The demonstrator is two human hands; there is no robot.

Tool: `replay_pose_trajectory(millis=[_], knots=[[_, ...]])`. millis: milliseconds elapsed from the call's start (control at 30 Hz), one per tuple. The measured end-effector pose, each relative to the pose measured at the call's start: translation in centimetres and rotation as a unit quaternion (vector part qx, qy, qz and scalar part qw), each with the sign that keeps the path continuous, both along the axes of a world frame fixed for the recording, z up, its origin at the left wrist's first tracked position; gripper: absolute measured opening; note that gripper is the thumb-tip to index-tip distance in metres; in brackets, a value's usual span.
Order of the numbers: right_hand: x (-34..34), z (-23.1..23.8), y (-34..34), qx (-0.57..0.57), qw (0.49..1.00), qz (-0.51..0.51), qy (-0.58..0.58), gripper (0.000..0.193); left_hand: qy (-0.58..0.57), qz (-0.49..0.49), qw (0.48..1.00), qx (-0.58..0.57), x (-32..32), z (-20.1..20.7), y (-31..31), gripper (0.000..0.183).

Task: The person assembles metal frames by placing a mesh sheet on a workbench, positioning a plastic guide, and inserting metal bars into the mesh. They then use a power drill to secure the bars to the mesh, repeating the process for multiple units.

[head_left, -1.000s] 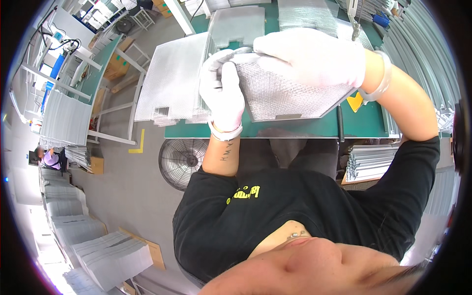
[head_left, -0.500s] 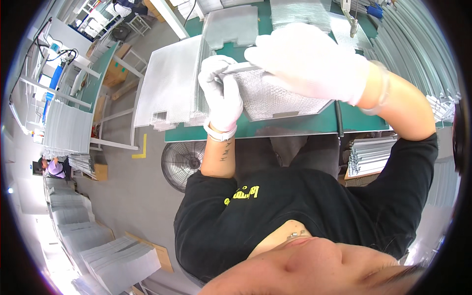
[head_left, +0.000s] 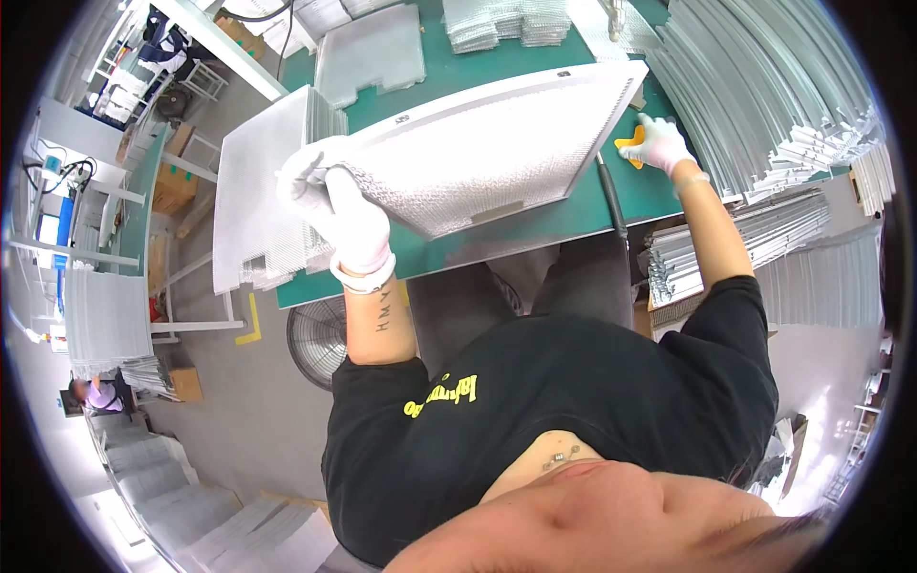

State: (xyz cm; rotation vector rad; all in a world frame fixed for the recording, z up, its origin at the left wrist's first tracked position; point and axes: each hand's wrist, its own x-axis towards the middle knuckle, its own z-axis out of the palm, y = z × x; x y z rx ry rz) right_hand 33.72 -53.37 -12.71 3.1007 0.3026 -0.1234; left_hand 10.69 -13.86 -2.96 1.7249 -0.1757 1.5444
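Note:
A silvery mesh filter panel (head_left: 478, 153) with a pale metal frame stands tilted over the green worktable. My left hand (head_left: 339, 201), in a white glove, is closed on the panel's left end. Over at the right, my gloved right hand (head_left: 661, 145) has its fingers around a small yellow-orange tool (head_left: 632, 147) on the table; its exact kind is not clear. A dark rod-like thing (head_left: 611, 201) lies at the table's front edge, between the panel and my right arm.
Stacked mesh sheets (head_left: 258, 181) lie left of the panel, with more mesh sheets (head_left: 506, 21) behind it. Long metal frame strips (head_left: 764, 86) crowd the right side. The green worktable (head_left: 535, 234) ends close to my body. A floor fan (head_left: 317, 344) stands below its left corner.
My right hand has left the panel and moved right to the yellow-orange tool. The panel now shows its framed long edge and right side, with my left hand still on it.

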Motion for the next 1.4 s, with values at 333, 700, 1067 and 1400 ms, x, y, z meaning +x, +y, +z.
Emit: replay_pose_trajectory(millis=[333,700,1067,1400], knots=[[5.8,0.8,-1.7,0.036,0.978,0.049,0.198,0.104,0.014,-0.052,0.997,-0.055,-0.8,0.0,-0.4,0.028],[8.6,1.7,-0.6,0.023,0.952,0.049,0.302,0.098,0.016,-0.076,0.993,-0.091,-0.5,0.2,-0.5,0.031],[-2.2,10.0,-3.6,0.518,0.829,0.194,0.08,0.031,0.004,-0.062,0.998,-0.029,0.8,0.7,0.2,0.031],[-18.5,4.6,19.0,0.207,0.838,0.5,-0.066,0.011,0.025,-0.103,0.99,-0.095,4.0,0.2,1.4,0.028]])
